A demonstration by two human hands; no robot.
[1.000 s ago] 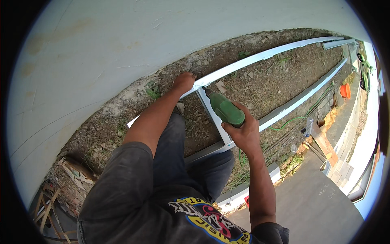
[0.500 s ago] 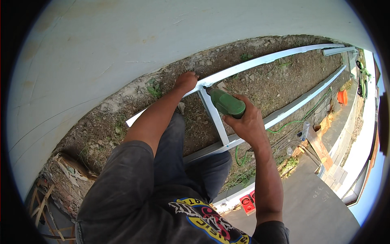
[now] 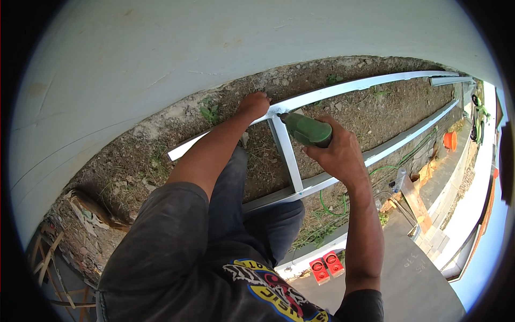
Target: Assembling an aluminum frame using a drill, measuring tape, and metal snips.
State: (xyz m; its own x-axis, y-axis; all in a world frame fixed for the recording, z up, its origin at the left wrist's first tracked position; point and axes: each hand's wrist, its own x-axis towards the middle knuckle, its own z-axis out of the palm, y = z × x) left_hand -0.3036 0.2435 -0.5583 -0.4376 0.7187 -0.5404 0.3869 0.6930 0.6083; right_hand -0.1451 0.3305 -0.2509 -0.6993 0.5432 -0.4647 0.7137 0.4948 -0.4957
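The right hand is clamped around a green power drill, its tip at the joint of the white metal frame. The left hand presses closed on the frame's upper rail, beside the pale wall, above bare soil.

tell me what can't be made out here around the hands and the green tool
- Tool tip: head view, where the green tool meets the white frame is too small to tell.
- Left hand fingers: curled over the rail, hidden.
- Right hand palm and trigger: covered by its own back.
- Red boxes: contents too small.
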